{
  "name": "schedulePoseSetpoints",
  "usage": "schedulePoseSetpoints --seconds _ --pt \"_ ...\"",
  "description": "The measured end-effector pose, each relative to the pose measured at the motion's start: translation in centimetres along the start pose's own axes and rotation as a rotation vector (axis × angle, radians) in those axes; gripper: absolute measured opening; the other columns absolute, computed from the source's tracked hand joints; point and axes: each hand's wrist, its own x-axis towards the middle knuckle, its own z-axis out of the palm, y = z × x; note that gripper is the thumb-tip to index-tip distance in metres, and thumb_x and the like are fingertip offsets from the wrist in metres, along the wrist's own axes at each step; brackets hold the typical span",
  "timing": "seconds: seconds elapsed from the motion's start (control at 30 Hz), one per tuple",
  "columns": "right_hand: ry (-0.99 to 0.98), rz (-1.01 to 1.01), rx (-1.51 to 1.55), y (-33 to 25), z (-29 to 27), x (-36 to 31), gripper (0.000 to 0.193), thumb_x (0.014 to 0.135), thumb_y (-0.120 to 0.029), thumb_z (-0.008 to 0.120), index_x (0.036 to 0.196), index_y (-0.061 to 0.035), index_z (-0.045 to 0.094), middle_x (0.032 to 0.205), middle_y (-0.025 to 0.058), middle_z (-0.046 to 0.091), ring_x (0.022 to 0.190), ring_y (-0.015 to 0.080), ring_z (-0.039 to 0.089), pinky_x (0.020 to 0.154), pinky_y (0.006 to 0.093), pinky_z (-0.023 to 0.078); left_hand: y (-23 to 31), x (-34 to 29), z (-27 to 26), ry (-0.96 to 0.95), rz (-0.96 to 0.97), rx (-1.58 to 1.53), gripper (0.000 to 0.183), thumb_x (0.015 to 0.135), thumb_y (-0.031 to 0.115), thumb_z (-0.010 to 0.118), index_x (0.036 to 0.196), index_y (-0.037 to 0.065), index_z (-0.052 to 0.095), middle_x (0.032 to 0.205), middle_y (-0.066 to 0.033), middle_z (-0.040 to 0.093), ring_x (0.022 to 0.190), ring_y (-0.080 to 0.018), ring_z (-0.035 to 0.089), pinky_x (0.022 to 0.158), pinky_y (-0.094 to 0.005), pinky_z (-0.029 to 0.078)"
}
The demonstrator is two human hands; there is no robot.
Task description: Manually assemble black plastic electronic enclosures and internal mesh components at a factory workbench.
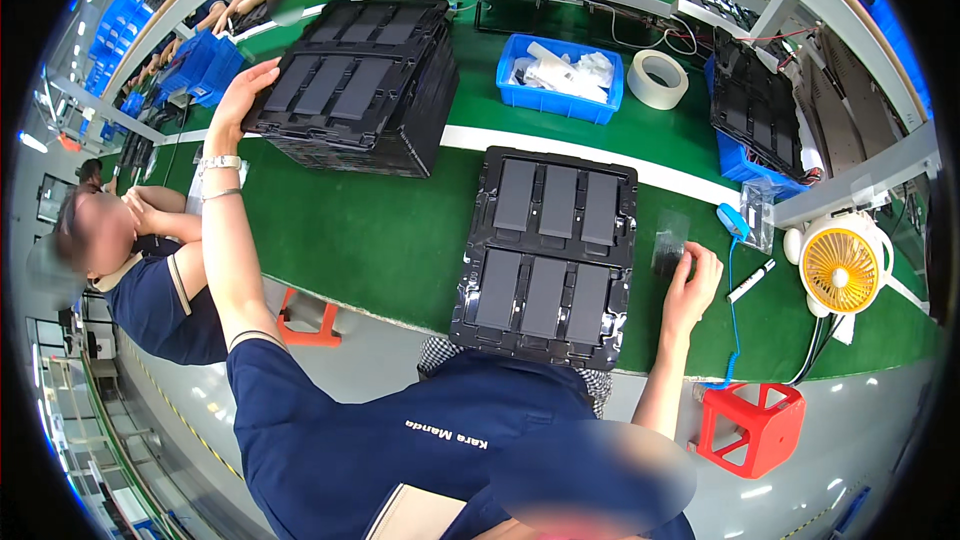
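Observation:
A tall stack of black plastic trays (420,90) with dark rectangular packs in its top tray stands left of centre on the green bench. My left hand (248,92) reaches out to it, fingers stretched against the top tray's left edge. Directly before me, a single black tray (572,258) holds several dark grey rectangular packs (541,292) in two rows; its near end juts over the bench edge. To its right, my right hand (692,288) rests on the bench, fingers loosely bent and slightly apart, with nothing visible in them. A clear plastic piece (669,243) lies beside its fingertips.
Behind the tray sit a blue bin (560,97) of white scraps and a tape roll (658,80). At right are a yellow-white fan (840,265), a marker (751,281), a coiled blue cord (733,325) and more black trays (752,105). A co-worker (165,285) sits at left.

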Motion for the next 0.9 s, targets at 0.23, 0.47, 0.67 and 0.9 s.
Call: schedulePoseSetpoints --seconds 0.23,0.47,0.67,0.9 --pt "-0.11 -0.023 -0.273 0.5 0.1 -0.8 0.028 0.085 -0.012 0.068 0.11 -0.0035 0.059 0.109 0.014 0.057 0.104 0.0338 0.052 0.091 0.0444 0.043 -2.3 1.4 -1.5 0.149 0.063 0.158 0.048 0.096 0.024 0.061 0.136 -0.003 0.052 0.125 -0.011 0.063 0.107 -0.0149 0.062 0.094 -0.0251 0.046" --pt "-0.066 0.015 -0.447 -0.3 -0.5 -0.9 0.023 0.082 -0.012 0.07 0.1 -0.0058 0.059 0.101 0.0107 0.056 0.095 0.0316 0.054 0.081 0.0431 0.044 -4.6 3.2 -2.5 0.087 0.244 0.57 0.045 0.099 0.027 0.056 0.13 -0.006 0.055 0.123 -0.0148 0.065 0.112 -0.0174 0.06 0.099 -0.0281 0.042" --pt "-0.068 0.036 -0.378 1.3 -0.4 -1.5 0.012 0.086 -0.008 0.065 0.093 -0.0049 0.055 0.091 0.0115 0.055 0.088 0.0318 0.054 0.077 0.043 0.045 -5.6 3.6 -3.0 0.137 0.33 0.644 0.042 0.1 0.025 0.053 0.13 -0.004 0.056 0.122 -0.0185 0.065 0.112 -0.0206 0.061 0.099 -0.0296 0.042" --pt "0.024 0.267 -0.175 -0.2 -1.5 -1.3 0.015 0.099 -0.015 0.054 0.106 -0.0025 0.051 0.092 0.0151 0.066 0.08 0.0336 0.066 0.067 0.0402 0.05 -5.5 5.1 -0.7 0.207 0.332 0.731 0.042 0.1 0.028 0.051 0.126 -0.005 0.059 0.117 -0.0223 0.067 0.113 -0.0261 0.063 0.098 -0.0321 0.044"
